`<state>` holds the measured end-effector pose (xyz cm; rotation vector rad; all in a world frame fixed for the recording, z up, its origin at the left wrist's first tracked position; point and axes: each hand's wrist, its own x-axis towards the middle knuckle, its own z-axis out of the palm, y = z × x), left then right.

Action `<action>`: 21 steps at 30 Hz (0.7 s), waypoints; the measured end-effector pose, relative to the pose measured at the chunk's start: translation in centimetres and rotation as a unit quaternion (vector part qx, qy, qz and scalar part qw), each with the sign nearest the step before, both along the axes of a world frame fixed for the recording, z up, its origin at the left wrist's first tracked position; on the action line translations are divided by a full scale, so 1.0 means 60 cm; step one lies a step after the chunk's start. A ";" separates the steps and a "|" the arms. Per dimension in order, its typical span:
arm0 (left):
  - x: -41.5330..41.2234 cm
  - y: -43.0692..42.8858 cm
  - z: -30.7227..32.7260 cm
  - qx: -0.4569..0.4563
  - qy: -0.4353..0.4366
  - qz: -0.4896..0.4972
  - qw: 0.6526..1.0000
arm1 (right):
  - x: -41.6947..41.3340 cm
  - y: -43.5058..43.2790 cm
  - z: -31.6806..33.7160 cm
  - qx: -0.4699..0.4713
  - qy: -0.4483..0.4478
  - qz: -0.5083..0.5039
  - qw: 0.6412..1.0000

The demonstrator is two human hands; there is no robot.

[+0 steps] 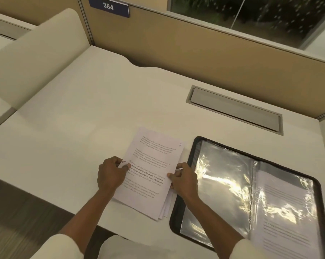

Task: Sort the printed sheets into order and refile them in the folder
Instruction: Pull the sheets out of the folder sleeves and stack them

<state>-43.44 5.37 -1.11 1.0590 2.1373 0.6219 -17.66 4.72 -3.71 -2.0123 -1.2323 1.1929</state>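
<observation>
A stack of printed sheets (152,165) lies on the white desk, slightly fanned at its lower right corner; the top sheet bears a handwritten 7 near its upper right corner. My left hand (110,174) pinches the stack's left edge, thumb on top. My right hand (184,179) grips the right edge, fingers curled round it. To the right lies an open black folder (191,156) with shiny clear plastic sleeves; a printed page (286,208) sits in the sleeve on its right half.
A grey cable hatch (236,109) is set into the white desk (73,118) behind the folder. Tan partition panels (195,43) close off the back, with a sign reading 384. A cream divider (36,58) stands at the left.
</observation>
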 end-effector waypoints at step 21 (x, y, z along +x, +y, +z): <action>0.070 0.006 0.030 -0.036 0.351 -0.177 0.919 | 0.002 -0.017 0.002 0.068 -0.094 0.019 0.993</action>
